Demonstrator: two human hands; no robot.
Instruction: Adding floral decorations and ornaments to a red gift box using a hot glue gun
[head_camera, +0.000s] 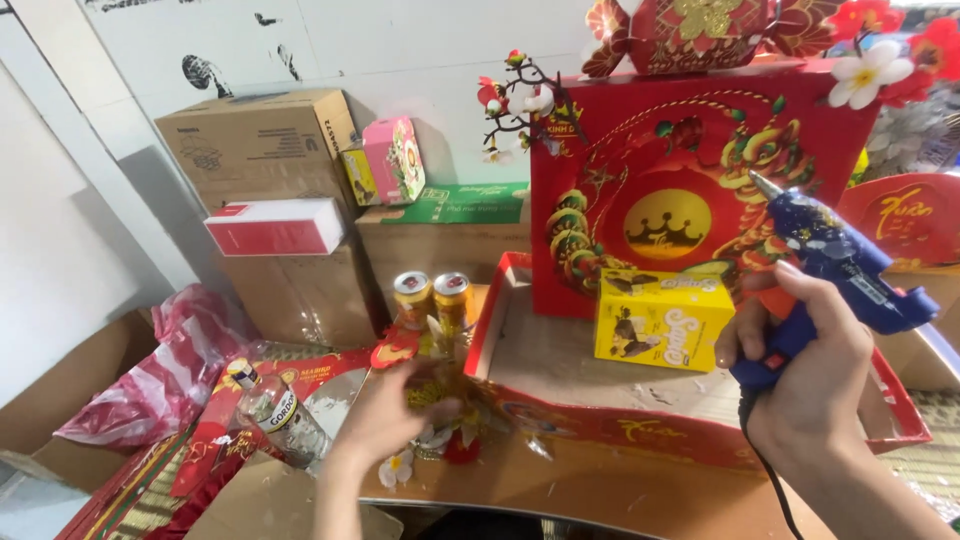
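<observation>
Blue plastic glue gun (835, 262), nozzle aimed toward the upper left, was held at the right of the frame by the right hand (812, 375), whose fingers were wrapped tight around the grip, with a black cord (765, 470) trailing down from it. Lower centre, the left hand (385, 412) was laid with fingers curled loosely over a small cluster of artificial flowers (420, 450), white and gold with a red piece, pressed against the front left corner of a shallow red tray box (600, 425). Whether anything was pinched in that hand could not be told. Inside the tray, a yellow snack carton (660, 320) was stood before a tall red panel (690, 170) printed with gold ornament. Two gold drink cans (432, 298) were set just beside the tray's left wall. A clear glass bottle (272, 410) was laid tilted at the lower left, near a pink plastic bag (165, 375). Brown cardboard cartons (262, 140) were stacked at the upper left, with a red and white box (275, 226) resting among them. A brown tabletop (620, 490) was recorded beneath the tray.
</observation>
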